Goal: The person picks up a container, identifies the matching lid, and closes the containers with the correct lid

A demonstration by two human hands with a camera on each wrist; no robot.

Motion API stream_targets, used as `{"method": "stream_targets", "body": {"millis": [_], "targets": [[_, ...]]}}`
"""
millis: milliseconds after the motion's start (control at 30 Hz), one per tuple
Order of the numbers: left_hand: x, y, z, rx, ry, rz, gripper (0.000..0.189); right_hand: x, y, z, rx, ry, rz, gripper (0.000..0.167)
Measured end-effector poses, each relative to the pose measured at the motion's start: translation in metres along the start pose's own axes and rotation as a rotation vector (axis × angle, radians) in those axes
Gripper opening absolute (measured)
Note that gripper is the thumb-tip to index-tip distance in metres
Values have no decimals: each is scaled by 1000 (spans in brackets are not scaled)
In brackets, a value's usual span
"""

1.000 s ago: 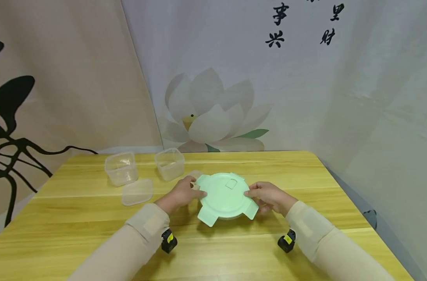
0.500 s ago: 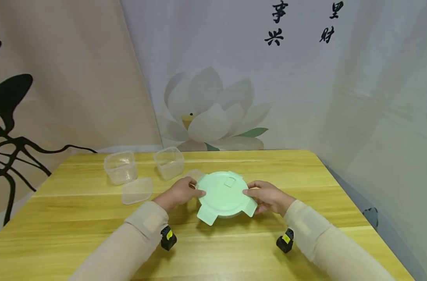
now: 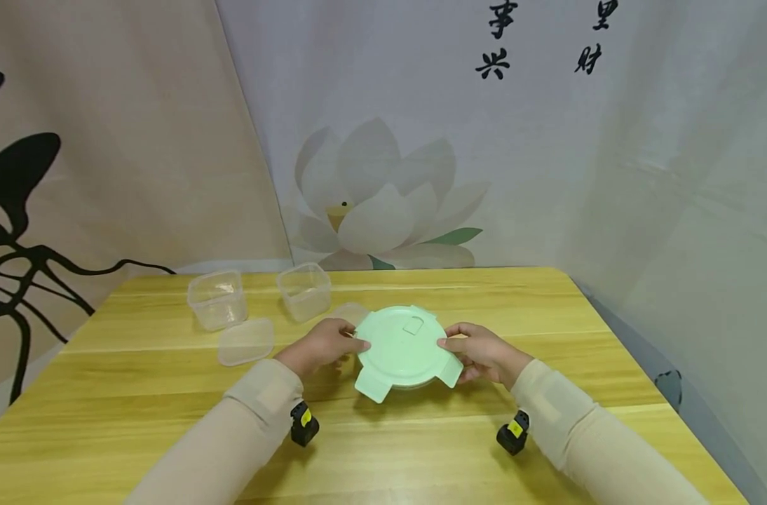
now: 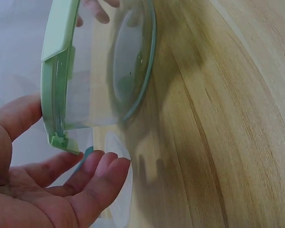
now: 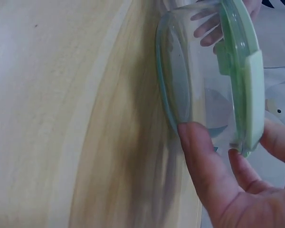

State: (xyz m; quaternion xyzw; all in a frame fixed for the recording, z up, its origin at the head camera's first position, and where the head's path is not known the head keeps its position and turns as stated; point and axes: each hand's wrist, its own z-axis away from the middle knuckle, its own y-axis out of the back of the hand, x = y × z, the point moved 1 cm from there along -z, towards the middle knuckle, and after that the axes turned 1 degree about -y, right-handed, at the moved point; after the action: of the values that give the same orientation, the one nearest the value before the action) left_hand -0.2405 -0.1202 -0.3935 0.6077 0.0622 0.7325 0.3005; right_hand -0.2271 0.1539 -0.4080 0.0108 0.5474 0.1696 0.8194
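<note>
A round clear glass food container (image 4: 97,95) stands on the table, its pale green lid (image 3: 402,347) on top. Two of the lid's locking flaps (image 3: 372,386) stick out toward the near side. My left hand (image 3: 327,344) pinches the lid's left edge, thumb on top and index finger below the rim flap; its other fingers curl loosely beside the glass. At the opposite side, my right hand (image 3: 484,353) grips the lid's edge between thumb and index finger, with another fingertip near the glass wall. The far edge of the container is hidden under the lid in the head view.
Two clear square plastic tubs (image 3: 218,301) (image 3: 304,292) stand at the back left of the wooden table (image 3: 383,449). A flat translucent lid (image 3: 246,342) lies before the left one. Another translucent lid (image 3: 350,313) lies partly behind my left hand. A printed curtain hangs behind.
Both hands keep their hold at the lid's sides and the container stays nearly in place. The lower fingers of my left hand show a little more beneath it. The head view has shifted slightly.
</note>
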Motion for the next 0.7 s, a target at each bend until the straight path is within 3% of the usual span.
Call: {"method": "stream_targets", "body": {"millis": [400,700], "targets": [[-2,-1,-6,-75,52,85,59,1,1,-3,5,-1,1,36],[-3,-3,-2,-46,73,102,51,2,0,-3,-4,2,-17,38]]}}
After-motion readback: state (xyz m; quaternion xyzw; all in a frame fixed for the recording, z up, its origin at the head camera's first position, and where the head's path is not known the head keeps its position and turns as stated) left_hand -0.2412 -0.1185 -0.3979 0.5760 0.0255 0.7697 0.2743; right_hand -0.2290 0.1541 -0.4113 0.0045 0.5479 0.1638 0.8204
